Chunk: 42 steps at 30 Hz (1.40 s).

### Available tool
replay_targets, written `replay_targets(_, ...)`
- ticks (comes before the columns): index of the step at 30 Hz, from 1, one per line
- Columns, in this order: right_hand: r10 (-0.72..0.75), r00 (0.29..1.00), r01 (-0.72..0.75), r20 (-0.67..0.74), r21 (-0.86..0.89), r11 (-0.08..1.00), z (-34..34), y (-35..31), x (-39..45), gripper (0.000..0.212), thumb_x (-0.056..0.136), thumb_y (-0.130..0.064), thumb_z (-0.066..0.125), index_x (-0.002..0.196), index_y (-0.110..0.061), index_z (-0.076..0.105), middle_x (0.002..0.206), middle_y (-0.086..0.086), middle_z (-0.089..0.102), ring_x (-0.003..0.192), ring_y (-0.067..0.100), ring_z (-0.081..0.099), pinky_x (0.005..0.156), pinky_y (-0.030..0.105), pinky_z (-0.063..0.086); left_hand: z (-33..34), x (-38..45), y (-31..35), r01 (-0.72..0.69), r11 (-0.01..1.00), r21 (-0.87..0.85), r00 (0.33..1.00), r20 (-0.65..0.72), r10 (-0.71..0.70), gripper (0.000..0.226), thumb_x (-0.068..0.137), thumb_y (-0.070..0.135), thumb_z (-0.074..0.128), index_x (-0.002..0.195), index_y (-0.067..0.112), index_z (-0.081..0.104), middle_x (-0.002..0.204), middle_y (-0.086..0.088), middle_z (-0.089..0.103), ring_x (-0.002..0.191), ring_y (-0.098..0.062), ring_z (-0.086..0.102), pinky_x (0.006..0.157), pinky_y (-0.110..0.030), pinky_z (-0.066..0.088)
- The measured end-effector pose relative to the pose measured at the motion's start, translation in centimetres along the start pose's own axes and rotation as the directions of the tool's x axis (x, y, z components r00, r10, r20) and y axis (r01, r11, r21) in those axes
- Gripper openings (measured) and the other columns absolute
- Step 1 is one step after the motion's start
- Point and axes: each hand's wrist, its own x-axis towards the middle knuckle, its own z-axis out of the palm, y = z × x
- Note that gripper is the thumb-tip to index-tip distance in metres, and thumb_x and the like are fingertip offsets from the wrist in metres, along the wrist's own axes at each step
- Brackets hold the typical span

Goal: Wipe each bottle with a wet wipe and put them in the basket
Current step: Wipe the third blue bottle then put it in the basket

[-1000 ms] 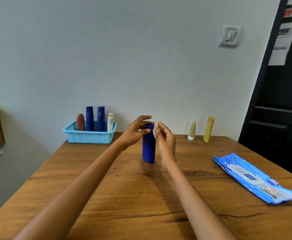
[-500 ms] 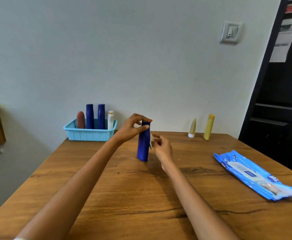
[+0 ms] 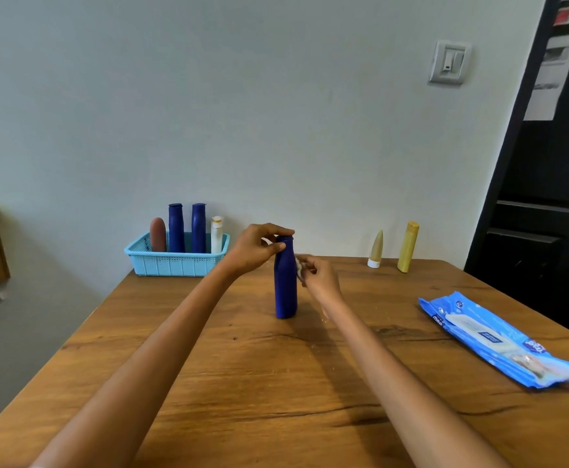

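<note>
Bottle (image 3: pixel 286 282) mid-wipe: left hand (image 3: pixel 254 249) grips its cap, right hand (image 3: pixel 317 276) pinches wipe (image 3: pixel 299 265). Four stand in basket (image 3: pixel 175 263); two right of it remain.

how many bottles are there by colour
Blue: 3, two in the basket at and, one on the table held by the left hand
Brown: 1
White: 1
Beige, white cap: 1
Yellow: 1
Total: 7
</note>
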Motion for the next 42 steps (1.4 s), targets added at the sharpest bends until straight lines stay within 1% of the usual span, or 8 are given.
replay_targets(3, 0.035, 0.999, -0.035, 0.0, -0.072, 0.997, -0.1, 0.3, 0.1, 0.024, 0.096, -0.01, 0.047, 0.114, -0.015, 0.063, 0.11, 0.001, 0.065, 0.098, 0.014, 0.061, 0.085, 0.03, 0.051, 0.3, 0.0, 0.4, 0.014, 1.0, -0.005, 0.999, 0.048, -0.014, 0.033, 0.09, 0.002, 0.052, 0.119, 0.015, 0.06, 0.119, -0.002, 0.058, 0.104, -0.014, 0.054, 0.086, -0.022, 0.046)
replay_targets(11, -0.059, 0.971, 0.12, -0.231, 0.26, 0.958, 0.2, -2.9, 0.8, 0.025, 0.096, -0.011, 0.05, 0.115, -0.02, 0.064, 0.116, -0.005, 0.064, 0.105, 0.014, 0.061, 0.089, 0.032, 0.054, 1.3, 0.2, 0.9, -0.048, 0.996, 0.077, 0.998, 0.032, 0.046, 0.022, 0.089, 0.022, 0.061, 0.11, 0.017, 0.061, 0.102, 0.002, 0.048, 0.086, -0.006, 0.049, 0.075, -0.011, 0.041)
replay_targets(15, -0.083, 0.98, 0.101, -0.183, 0.092, 0.991, 0.4, -0.6, -0.4, 0.029, 0.097, -0.011, 0.047, 0.121, -0.017, 0.061, 0.115, -0.004, 0.064, 0.104, 0.011, 0.059, 0.086, 0.027, 0.052, 1.2, 0.3, 0.8, -0.033, 0.998, 0.063, 0.999, 0.024, 0.031, 0.023, 0.086, 0.014, 0.064, 0.109, 0.016, 0.064, 0.106, -0.002, 0.056, 0.09, -0.011, 0.054, 0.076, -0.012, 0.043)
replay_targets(20, 0.06, 0.997, -0.067, -0.048, -0.182, 0.981, 0.3, 1.9, -0.9, 0.028, 0.097, -0.01, 0.046, 0.121, -0.015, 0.059, 0.118, 0.001, 0.063, 0.107, 0.017, 0.059, 0.083, 0.025, 0.047, 0.9, 0.3, 1.2, -0.015, 1.0, 0.023, 0.999, 0.032, 0.014, 0.023, 0.088, 0.007, 0.059, 0.109, 0.015, 0.064, 0.101, 0.008, 0.06, 0.085, -0.001, 0.055, 0.07, -0.01, 0.045)
replay_targets(24, 0.075, 0.982, -0.052, -0.176, 0.13, 0.99, 0.2, 0.5, -0.4, 0.024, 0.097, -0.013, 0.048, 0.118, -0.019, 0.058, 0.116, 0.003, 0.062, 0.096, 0.015, 0.059, 0.081, 0.027, 0.052, 1.3, 0.2, 1.1, -0.012, 1.0, 0.016, 1.0, 0.024, 0.011, 0.025, 0.085, 0.011, 0.066, 0.108, 0.018, 0.061, 0.099, 0.01, 0.059, 0.085, -0.001, 0.056, 0.069, -0.007, 0.046)
replay_targets(28, 0.001, 0.96, 0.079, -0.28, 0.273, 0.959, 0.2, -1.9, 0.4, 0.026, 0.096, -0.013, 0.05, 0.116, -0.026, 0.059, 0.119, -0.001, 0.06, 0.105, 0.016, 0.058, 0.089, 0.036, 0.054, 2.2, 0.2, 0.4, 0.001, 1.0, 0.013, 0.998, -0.056, -0.001, 0.027, 0.08, 0.013, 0.071, 0.101, 0.025, 0.059, 0.099, 0.007, 0.062, 0.089, -0.015, 0.06, 0.075, -0.022, 0.05)
replay_targets(36, -0.221, 0.944, 0.221, -0.244, -0.027, 0.975, 1.4, 0.3, 0.5, 0.032, 0.096, -0.01, 0.048, 0.117, -0.03, 0.063, 0.116, 0.0, 0.059, 0.104, 0.011, 0.058, 0.088, 0.028, 0.053, 1.2, -0.1, 0.6, 0.038, 0.989, -0.144, 0.978, -0.199, -0.067, 0.028, 0.083, 0.004, 0.066, 0.106, 0.02, 0.065, 0.105, 0.002, 0.064, 0.081, -0.014, 0.063, 0.073, -0.023, 0.055)
replay_targets(42, -0.074, 0.974, 0.054, -0.216, -0.097, 0.994, 0.8, 2.1, 0.3, 0.027, 0.096, -0.009, 0.046, 0.115, -0.017, 0.063, 0.111, 0.002, 0.065, 0.1, 0.016, 0.06, 0.08, 0.031, 0.054, 0.6, 0.0, 0.9, 0.051, 0.959, -0.279, 0.964, -0.239, -0.12, 0.031, 0.084, 0.007, 0.067, 0.109, 0.025, 0.063, 0.111, 0.002, 0.064, 0.088, -0.012, 0.064, 0.071, -0.022, 0.056)
